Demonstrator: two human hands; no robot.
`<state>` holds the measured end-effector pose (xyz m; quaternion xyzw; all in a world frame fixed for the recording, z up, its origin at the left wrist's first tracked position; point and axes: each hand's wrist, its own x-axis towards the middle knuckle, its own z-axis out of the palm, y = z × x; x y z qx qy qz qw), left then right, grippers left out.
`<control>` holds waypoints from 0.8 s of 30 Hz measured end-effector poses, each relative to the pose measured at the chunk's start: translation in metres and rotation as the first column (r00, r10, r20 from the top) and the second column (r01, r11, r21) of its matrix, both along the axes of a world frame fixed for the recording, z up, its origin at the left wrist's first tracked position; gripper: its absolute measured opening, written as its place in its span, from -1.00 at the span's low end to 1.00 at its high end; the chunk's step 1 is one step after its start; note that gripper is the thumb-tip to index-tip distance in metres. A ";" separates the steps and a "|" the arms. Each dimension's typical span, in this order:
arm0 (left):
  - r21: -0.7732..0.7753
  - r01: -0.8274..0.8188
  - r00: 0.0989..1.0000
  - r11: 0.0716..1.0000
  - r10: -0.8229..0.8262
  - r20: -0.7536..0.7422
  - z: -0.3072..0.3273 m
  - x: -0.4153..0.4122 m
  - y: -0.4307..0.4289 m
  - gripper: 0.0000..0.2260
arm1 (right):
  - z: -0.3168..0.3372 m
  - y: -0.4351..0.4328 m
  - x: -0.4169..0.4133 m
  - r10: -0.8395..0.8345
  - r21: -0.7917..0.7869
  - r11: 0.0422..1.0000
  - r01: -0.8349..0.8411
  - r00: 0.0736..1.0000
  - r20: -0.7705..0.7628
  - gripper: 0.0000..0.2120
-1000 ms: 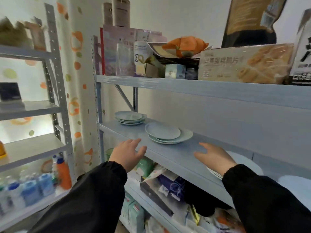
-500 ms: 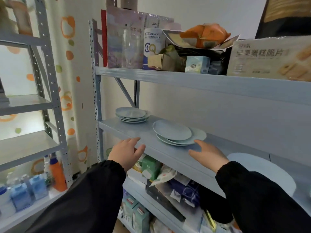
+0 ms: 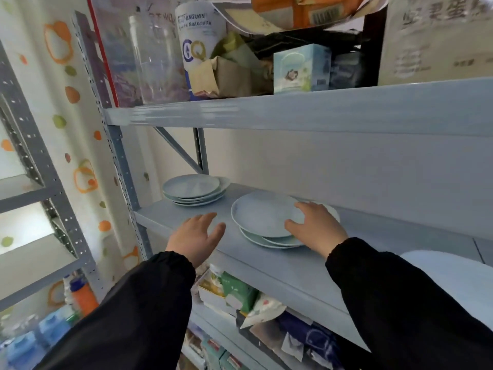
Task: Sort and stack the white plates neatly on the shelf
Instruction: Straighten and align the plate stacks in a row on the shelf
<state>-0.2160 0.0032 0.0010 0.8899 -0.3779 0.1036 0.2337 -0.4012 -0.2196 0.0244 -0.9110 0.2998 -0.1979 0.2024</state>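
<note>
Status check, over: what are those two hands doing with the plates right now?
Left hand open, above shelf front. Right hand resting on top plate of near stack. Far stack untouched. Nothing blocking seen.

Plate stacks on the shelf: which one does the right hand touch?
The uneven middle stack; the right hand rests on its top plate. The far-left stack is untouched.
</note>
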 end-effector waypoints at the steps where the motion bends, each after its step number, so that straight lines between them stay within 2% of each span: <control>1: -0.015 0.009 1.000 1.000 -0.008 0.010 -0.001 0.003 -0.007 -0.44 | 0.000 -0.005 0.007 0.004 -0.026 1.000 -0.004 1.000 -0.005 -0.33; 4: -0.017 0.020 1.000 1.000 -0.020 0.004 -0.011 0.014 -0.026 -0.47 | -0.005 -0.011 0.021 0.021 -0.042 0.999 -0.021 1.000 -0.009 -0.36; 7: -0.005 0.039 0.998 0.999 -0.039 -0.050 -0.018 0.029 -0.040 -0.42 | -0.010 -0.016 0.028 0.009 -0.060 0.998 -0.011 1.000 -0.021 -0.36; 12: -0.055 0.094 0.987 0.994 -0.100 -0.123 -0.022 0.068 -0.067 -0.39 | -0.013 -0.030 0.036 -0.099 -0.073 0.992 0.099 0.995 0.007 -0.36; 16: -0.124 0.181 0.949 0.976 -0.206 -0.239 -0.032 0.095 -0.091 -0.42 | -0.026 -0.029 0.031 -0.221 -0.066 0.972 0.225 0.973 0.065 -0.47; 19: -0.187 0.245 0.902 0.951 -0.294 -0.317 -0.029 0.111 -0.108 -0.44 | -0.032 -0.028 0.027 -0.362 0.051 0.932 0.359 0.918 0.161 -0.42; 22: -0.253 0.305 0.858 0.918 -0.380 -0.344 -0.021 0.121 -0.119 -0.46 | -0.044 -0.021 0.021 -0.457 0.200 0.890 0.411 0.809 0.371 -0.47; 24: -0.371 0.308 0.767 0.876 -0.459 -0.449 -0.023 0.126 -0.125 -0.55 | -0.052 -0.014 0.015 -0.516 0.280 0.856 0.434 0.724 0.457 -0.51</control>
